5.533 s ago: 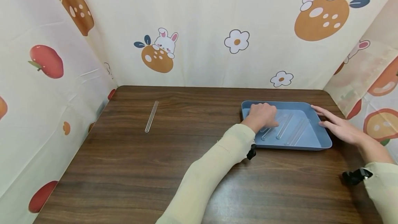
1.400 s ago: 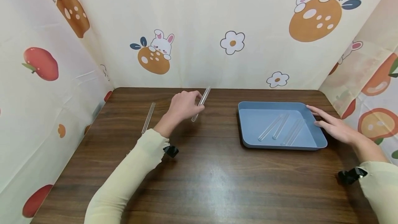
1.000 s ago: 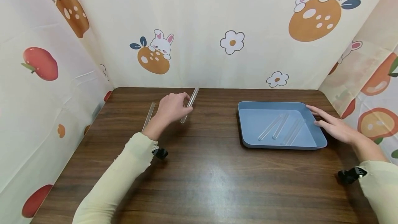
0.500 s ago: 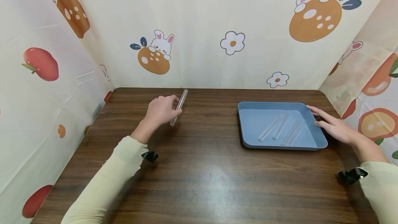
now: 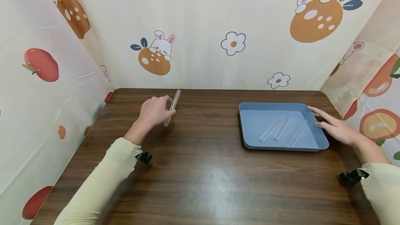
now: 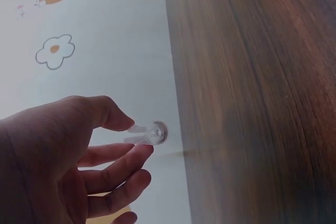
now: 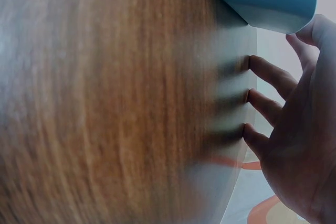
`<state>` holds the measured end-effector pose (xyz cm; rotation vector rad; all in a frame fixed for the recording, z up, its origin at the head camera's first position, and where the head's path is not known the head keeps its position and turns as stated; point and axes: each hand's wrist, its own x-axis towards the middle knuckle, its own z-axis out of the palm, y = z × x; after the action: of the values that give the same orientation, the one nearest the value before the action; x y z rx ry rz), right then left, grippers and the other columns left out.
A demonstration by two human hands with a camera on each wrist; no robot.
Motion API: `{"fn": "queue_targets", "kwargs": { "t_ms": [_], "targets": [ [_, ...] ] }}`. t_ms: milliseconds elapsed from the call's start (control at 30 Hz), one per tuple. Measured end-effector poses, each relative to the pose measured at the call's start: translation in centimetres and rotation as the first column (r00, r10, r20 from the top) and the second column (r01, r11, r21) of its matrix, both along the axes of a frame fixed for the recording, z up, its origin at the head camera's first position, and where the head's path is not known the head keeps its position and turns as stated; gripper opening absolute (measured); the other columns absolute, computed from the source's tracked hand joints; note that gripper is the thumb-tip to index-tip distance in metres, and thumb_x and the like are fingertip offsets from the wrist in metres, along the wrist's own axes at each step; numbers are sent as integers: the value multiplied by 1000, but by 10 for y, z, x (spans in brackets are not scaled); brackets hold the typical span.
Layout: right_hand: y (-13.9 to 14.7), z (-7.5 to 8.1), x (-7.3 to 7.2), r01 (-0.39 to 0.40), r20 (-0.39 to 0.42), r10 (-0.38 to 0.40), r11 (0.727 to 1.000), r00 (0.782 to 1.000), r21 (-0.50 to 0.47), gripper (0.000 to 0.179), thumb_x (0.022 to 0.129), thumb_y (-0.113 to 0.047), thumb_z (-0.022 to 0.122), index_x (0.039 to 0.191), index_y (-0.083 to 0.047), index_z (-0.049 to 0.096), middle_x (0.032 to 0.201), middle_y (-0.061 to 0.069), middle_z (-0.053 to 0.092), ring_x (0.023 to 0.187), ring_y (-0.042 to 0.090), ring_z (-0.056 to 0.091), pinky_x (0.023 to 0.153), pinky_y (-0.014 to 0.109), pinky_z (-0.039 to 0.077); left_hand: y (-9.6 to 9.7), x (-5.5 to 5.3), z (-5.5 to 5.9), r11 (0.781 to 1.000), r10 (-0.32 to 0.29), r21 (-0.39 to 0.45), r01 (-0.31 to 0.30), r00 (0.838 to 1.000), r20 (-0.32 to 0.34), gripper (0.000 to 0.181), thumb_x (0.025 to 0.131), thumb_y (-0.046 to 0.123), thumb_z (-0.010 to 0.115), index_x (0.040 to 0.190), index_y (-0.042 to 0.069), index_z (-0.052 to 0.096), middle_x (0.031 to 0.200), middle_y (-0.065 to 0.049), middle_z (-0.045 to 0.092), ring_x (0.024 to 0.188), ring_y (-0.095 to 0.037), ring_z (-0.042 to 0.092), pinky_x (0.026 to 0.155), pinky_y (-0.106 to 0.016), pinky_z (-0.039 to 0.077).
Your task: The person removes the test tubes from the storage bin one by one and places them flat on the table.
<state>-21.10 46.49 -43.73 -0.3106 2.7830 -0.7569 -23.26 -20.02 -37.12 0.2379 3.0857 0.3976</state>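
My left hand (image 5: 153,112) pinches a clear test tube (image 5: 173,104) between thumb and fingertips, above the left part of the table. In the left wrist view the rounded end of the tube (image 6: 157,133) points towards the camera, past the thumb and forefinger. My right hand (image 5: 339,126) rests at the right edge of a blue tray (image 5: 253,114), its fingers extended and loosely spread. In the right wrist view the thumb side touches the tray's corner (image 7: 278,3), while other fingertips (image 7: 253,62) are down on the tabletop. Several clear test tubes (image 5: 271,128) lie slanted inside the tray.
The brown wooden table (image 5: 200,176) meets a patterned curtain (image 5: 200,44) along its back edge, with more curtain at both sides. Black wrist cameras (image 5: 143,157) sit on both sleeves.
My left hand came out of the tray with a test tube and has carried it left across the table. Another tube lying at the table's left is now hidden behind that hand. The right hand stays put.
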Motion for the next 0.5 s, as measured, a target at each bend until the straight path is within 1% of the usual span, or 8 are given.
{"fn": "queue_targets", "kwargs": {
  "t_ms": [133,333,400,500],
  "targets": [
    [0,0,0,0,-2,0,1000,1000,3,71,121,-34,43,182,-19,9,170,46,34,151,70,36,110,86,31,-3,0,-3,1000,11,1,-11,1000,27,44,103,33,72,139,8,75,89,-8,80,72,-25,66,57,-32,41],
    [0,1,0,0,-1,0,1000,1000,3,71,121,-34,43,182,-19,9,170,45,34,151,69,37,109,86,32,-8,0,-10,1000,26,15,-27,997,72,46,105,33,72,141,6,73,77,-5,69,66,-21,56,55,-32,37],
    [-1,0,0,0,-2,0,1000,1000,7,71,121,-34,42,182,-19,9,170,45,34,151,69,37,109,86,32,-10,0,-14,999,30,13,-32,996,83,47,105,34,72,142,6,73,77,-6,68,67,-22,55,55,-32,38],
    [-1,0,0,-2,-3,2,1000,1000,11,71,121,-33,42,182,-18,10,170,45,35,151,69,37,109,85,33,-13,1,-19,999,44,5,-45,995,90,45,105,35,73,140,7,74,88,-11,75,72,-25,59,56,-33,41]
  ]
}}
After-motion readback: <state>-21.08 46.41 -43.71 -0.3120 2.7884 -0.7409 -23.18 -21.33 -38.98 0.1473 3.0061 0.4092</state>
